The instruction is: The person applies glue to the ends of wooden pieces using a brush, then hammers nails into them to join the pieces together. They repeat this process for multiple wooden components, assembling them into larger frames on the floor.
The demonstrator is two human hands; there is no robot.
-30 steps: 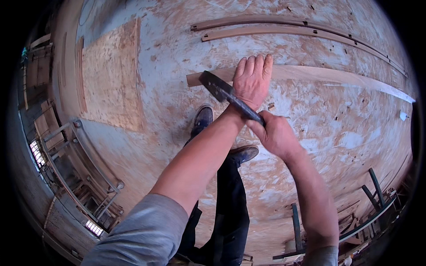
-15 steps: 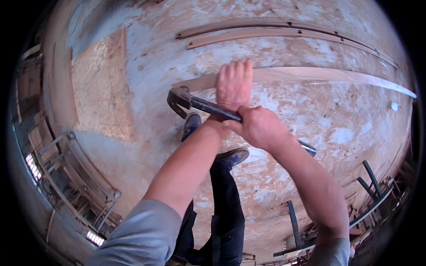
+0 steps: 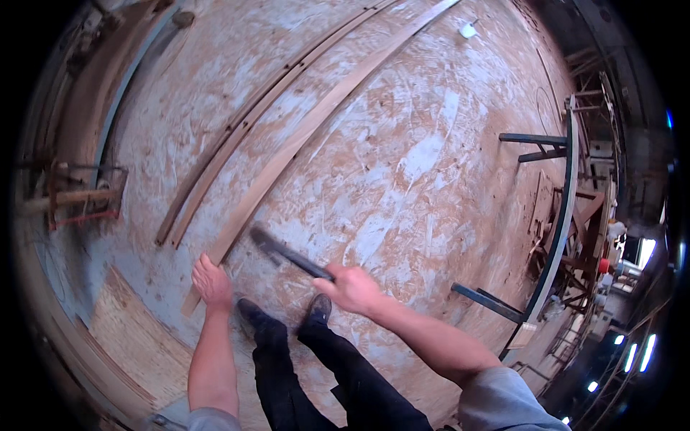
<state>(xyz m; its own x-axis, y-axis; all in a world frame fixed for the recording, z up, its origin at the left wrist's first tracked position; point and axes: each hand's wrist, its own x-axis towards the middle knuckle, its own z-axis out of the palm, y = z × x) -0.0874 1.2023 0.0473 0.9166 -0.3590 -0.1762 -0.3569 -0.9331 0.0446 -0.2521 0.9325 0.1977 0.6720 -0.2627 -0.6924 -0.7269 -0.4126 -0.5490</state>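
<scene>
A long, pale wooden board [image 3: 287,147] runs from beside my feet toward the far right. My left hand [image 3: 213,284] lies over its near end, the fingers closed together on the wood; how far they reach round its edge is hidden. My right hand [image 3: 351,289] is wrapped round the dark handle of an adze [image 3: 298,260]. The tool's blurred head points left, above the floor and to the right of the board.
Two narrow wooden strips [image 3: 237,129] with dark marks lie left of the board. A plywood sheet [image 3: 136,345] rests at lower left. Dark-legged metal frame [image 3: 568,215] stands at right, with stacked wood behind it. A small white object [image 3: 468,30] lies at the far right.
My view has turned, so the board and strips now run diagonally. My right hand has moved away from my left wrist with the adze. My left hand has gone from flat to closed on the board.
</scene>
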